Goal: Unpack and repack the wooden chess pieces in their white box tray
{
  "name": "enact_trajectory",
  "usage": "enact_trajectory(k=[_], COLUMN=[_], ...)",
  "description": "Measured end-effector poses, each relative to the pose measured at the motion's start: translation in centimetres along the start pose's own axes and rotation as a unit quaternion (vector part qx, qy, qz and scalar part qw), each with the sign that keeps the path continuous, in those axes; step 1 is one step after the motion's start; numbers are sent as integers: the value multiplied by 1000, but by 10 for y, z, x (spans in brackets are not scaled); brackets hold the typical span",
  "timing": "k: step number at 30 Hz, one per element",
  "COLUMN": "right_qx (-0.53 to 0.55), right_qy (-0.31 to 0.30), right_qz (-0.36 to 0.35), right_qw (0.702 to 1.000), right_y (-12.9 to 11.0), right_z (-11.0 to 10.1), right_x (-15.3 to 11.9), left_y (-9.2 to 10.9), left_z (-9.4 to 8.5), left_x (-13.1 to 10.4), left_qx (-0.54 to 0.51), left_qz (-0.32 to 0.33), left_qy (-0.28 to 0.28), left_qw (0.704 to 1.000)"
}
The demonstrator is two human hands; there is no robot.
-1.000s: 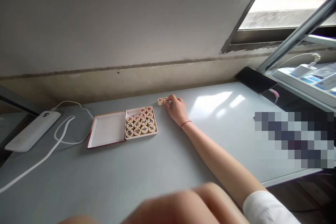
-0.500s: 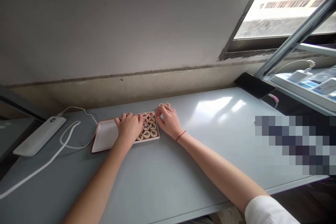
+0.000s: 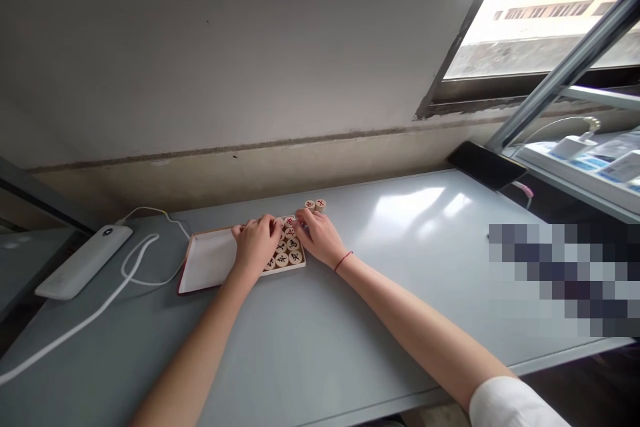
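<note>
Pieces [image 3: 282, 259] sit side by side in the shallow box [image 3: 284, 271] on the desk [image 3: 380, 280], lettered faces up, so we can read them at a glance; packed this close, they probably brace one another. The lid [image 3: 206, 257] lies folded back to the left, inner face up, which leaves the box's top uncovered. Our left hand [image 3: 259, 238] arches over the box's left part, fingers bent down, perhaps to come at the pieces from above; it hides what is beneath, so we cannot tell whether it pinches one. Our right hand [image 3: 321, 238] curls at the box's far right corner, probably to steady the rim, though we cannot tell whether its fingers grip anything. Two loose pieces [image 3: 321, 205] stand side by side just beyond it, near the wall [image 3: 300, 159], seemingly set within easy reach. The white device [image 3: 83, 267] lies well apart, clear of both arms.
</note>
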State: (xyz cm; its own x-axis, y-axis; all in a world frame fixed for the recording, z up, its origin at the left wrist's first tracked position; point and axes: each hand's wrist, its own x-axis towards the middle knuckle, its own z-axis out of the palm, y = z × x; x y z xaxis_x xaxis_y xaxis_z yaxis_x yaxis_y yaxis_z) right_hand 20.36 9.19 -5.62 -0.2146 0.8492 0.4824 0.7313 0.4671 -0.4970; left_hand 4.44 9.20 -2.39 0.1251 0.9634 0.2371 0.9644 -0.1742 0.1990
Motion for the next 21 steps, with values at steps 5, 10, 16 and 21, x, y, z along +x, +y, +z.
enact_trajectory(k=[5, 10, 16, 21], right_qx=[7, 2, 16, 11], right_qy=[50, 45, 92, 137], right_qz=[-73, -123, -150, -130], right_qw=[996, 991, 984, 982], right_y=[1, -3, -10, -1], right_z=[-1, -6, -7, -19], right_x=[-1, -3, -5, -1], left_y=[3, 9, 8, 6], left_z=[-7, -11, -9, -8], left_x=[-9, -21, -26, -26], left_qx=[-84, -220, -304, -288], left_qz=[13, 40, 55, 75], left_qy=[90, 101, 108, 166], left_qw=[992, 969, 945, 940])
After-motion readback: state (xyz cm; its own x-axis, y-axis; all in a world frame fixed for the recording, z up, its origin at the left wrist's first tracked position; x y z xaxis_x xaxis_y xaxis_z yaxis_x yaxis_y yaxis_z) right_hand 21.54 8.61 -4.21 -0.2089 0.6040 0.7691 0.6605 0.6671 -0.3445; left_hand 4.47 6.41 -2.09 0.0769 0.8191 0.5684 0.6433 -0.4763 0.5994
